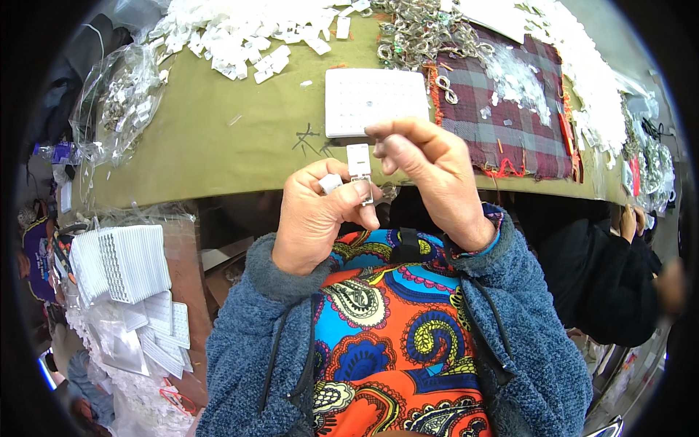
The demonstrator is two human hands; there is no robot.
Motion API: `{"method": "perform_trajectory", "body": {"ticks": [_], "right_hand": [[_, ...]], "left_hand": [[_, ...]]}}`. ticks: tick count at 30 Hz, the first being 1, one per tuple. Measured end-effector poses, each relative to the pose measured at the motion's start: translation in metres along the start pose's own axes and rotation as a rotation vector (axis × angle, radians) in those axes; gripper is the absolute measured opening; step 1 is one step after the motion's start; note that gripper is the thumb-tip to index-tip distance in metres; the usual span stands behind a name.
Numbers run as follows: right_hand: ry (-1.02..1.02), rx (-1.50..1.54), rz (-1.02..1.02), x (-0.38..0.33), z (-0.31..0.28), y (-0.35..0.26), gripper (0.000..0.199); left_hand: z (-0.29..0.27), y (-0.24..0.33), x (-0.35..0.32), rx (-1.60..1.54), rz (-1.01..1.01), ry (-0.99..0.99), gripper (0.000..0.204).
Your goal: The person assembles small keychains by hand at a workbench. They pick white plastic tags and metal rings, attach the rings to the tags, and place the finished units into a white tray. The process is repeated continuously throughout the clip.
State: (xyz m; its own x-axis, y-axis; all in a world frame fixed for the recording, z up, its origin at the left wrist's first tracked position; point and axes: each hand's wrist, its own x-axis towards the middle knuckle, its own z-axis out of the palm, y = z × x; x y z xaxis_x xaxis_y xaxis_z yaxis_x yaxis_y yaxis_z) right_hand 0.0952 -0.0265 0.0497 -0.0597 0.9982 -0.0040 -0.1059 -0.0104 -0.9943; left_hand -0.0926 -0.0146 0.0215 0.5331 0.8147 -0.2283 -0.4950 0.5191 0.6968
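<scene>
My left hand (314, 211) is closed, its thumb and fingers pinching a small white rectangular plastic piece (357, 159) that has a slot in it. A metallic-looking fitting (362, 191) shows at the lower end of that piece, beside my thumb. A second white piece (330, 182) sticks out between the fingers of the same hand. Just to the right hovers my right hand (437, 171), its index finger stretched out and the others bent. I see nothing in it, and its fingertips stay a little apart from the upright piece.
Beyond my hands lies a white dimpled panel (375, 102) on the olive table cover (218, 138). White pieces (233, 44) are heaped at far left, metal fittings (415, 44) at the back. A plaid cloth (502, 131) lies right. Stacked white panels (131, 262) stand left; a person's dark sleeve (597, 277) is at right.
</scene>
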Motion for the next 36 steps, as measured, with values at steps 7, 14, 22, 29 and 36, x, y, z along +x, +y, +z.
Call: {"method": "perform_trajectory", "body": {"ticks": [7,14,22,29,36], "right_hand": [[0.039,-0.298,-0.144,-0.004,-0.005,0.007,0.01],[-0.192,-0.451,-0.578,-0.012,-0.037,0.001,0.037],[0.063,-0.795,-1.059,-0.021,-0.055,0.02,0.023],[0.198,-0.836,-1.008,-0.036,-0.071,0.025,0.027],[0.626,-0.872,-0.531,-0.041,-0.148,0.019,0.015]], "left_hand": [[0.007,-0.01,0.007,-0.051,-0.109,-0.034,0.016],[0.019,-0.016,0.012,-0.433,-0.27,-0.172,0.039],[0.038,-0.029,0.026,-0.217,-0.321,-0.166,0.031],[0.055,-0.033,0.037,-0.291,-0.433,-0.106,0.031],[0.047,-0.043,0.048,-0.234,-0.403,-0.158,0.023]]}}
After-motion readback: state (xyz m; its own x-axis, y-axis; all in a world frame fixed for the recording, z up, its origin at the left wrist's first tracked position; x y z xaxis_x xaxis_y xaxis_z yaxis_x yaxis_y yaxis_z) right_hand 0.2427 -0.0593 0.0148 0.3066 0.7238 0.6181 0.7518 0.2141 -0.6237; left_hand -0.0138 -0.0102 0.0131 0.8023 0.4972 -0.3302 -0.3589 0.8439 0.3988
